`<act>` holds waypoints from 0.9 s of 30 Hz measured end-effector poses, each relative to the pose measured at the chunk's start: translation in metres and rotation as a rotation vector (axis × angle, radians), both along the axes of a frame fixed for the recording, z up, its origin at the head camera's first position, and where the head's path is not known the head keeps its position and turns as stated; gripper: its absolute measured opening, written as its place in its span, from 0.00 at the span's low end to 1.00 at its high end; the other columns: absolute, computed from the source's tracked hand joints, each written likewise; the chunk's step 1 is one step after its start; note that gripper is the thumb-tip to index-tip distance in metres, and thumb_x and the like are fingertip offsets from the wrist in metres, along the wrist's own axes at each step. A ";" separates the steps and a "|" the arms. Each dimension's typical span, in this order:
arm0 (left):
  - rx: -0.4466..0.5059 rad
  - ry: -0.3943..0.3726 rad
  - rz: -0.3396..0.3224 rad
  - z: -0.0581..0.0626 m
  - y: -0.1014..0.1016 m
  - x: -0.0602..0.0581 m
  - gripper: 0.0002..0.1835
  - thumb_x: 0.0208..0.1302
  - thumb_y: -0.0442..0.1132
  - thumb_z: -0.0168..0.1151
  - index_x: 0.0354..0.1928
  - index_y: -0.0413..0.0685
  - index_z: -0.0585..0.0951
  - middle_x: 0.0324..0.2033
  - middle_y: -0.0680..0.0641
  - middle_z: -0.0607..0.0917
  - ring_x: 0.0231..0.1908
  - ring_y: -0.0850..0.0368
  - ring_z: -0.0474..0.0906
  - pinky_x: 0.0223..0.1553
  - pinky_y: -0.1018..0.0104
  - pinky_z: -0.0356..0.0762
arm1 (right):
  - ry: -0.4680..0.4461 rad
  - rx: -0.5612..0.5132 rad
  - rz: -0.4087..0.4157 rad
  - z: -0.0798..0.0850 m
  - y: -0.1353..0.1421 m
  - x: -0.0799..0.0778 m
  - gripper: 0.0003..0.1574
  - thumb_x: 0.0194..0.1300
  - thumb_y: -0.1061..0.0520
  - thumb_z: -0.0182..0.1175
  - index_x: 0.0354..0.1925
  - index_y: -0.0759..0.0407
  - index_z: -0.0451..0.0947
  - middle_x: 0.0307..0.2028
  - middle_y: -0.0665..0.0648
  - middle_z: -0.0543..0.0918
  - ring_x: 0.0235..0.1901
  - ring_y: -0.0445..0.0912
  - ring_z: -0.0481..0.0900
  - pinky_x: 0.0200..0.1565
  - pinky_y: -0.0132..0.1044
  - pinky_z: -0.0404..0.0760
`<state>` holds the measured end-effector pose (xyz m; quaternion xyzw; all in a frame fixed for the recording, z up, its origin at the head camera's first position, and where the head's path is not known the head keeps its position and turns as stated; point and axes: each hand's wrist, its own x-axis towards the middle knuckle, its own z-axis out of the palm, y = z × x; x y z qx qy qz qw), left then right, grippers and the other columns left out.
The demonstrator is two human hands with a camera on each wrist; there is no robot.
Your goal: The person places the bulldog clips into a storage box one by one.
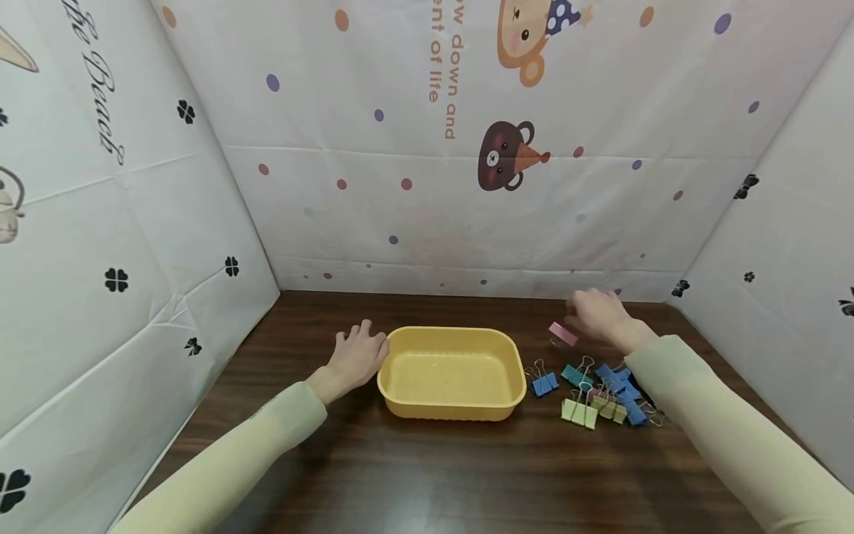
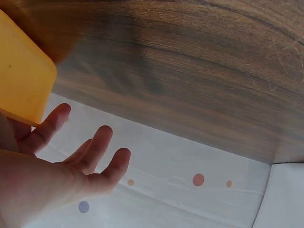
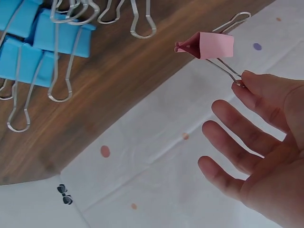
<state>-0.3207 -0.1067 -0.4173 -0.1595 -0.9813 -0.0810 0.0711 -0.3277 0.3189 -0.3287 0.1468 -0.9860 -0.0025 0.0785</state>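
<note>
Pale sleeves [image 1: 714, 423] nearest, the right hand [image 3: 280, 166] pinches a pink binder clip [image 3: 216, 45] solely by one handle [image 3: 221, 71], risking a slip; loosely spread, the left hand [image 1: 356, 354] touches the yellow basin [image 1: 454, 411].

"What are these things standing on?"

"A dark brown table [image 1: 427, 475] with streaky wood grain, catching a dull shine toward the near side."

"And what lies on it?"

"A yellow tray [image 1: 454, 411] near the middle, oblong with rounded corners. Just to its right, a blue clip [image 1: 544, 384]."

"And farther right?"

"A cluster of binder clips [image 1: 608, 409]: a teal one [image 1: 575, 377] at the back left, a pale green one [image 1: 579, 414] at the front, several blue ones [image 1: 629, 400] bunched on the right, some overlapping"
</note>
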 end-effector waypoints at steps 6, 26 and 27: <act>-0.019 0.045 -0.011 -0.002 0.000 0.001 0.21 0.76 0.49 0.37 0.48 0.50 0.81 0.53 0.38 0.75 0.49 0.41 0.72 0.49 0.36 0.67 | 0.018 -0.009 0.027 0.010 -0.014 0.002 0.10 0.60 0.58 0.64 0.23 0.58 0.80 0.21 0.54 0.82 0.22 0.47 0.76 0.27 0.46 0.71; -0.037 0.054 -0.013 -0.004 0.000 0.002 0.21 0.77 0.48 0.37 0.49 0.49 0.80 0.53 0.37 0.76 0.50 0.40 0.72 0.51 0.35 0.66 | 0.066 -0.017 0.099 0.026 -0.039 0.007 0.10 0.59 0.58 0.65 0.22 0.56 0.81 0.19 0.51 0.81 0.19 0.44 0.75 0.27 0.44 0.71; -0.037 0.052 -0.012 -0.004 0.000 0.002 0.21 0.77 0.48 0.37 0.50 0.49 0.80 0.53 0.37 0.76 0.50 0.40 0.72 0.51 0.34 0.66 | 0.066 -0.015 0.099 0.027 -0.041 0.007 0.10 0.59 0.58 0.65 0.22 0.56 0.81 0.19 0.51 0.82 0.19 0.43 0.75 0.27 0.44 0.71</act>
